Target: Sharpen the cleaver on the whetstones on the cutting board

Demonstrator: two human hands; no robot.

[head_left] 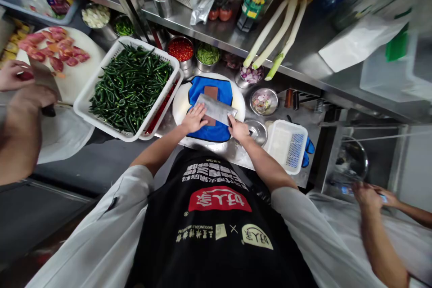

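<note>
A wide-bladed cleaver (pixel 216 109) lies slantwise across a brown whetstone (pixel 211 93), covering its middle. Under the stone is a blue cloth (pixel 222 132) with dark edging, spread over a round white cutting board (pixel 239 99). My left hand (pixel 195 119) rests on the blade's left end, fingers stretched out flat and thumb apart. At the blade's right end my right hand (pixel 239 128) is closed around the cleaver's handle, which is mostly hidden, with a finger reaching onto the blade.
Left stands a white basket of green chilies (pixel 131 85); right, a metal bowl (pixel 257 132) and a white plastic basket (pixel 286 146). Behind are chopped red peppers (pixel 180 49) and leeks (pixel 275 31) overhanging a shelf. Co-workers' hands (pixel 30 94) are at far left, another's (pixel 369 195) at right.
</note>
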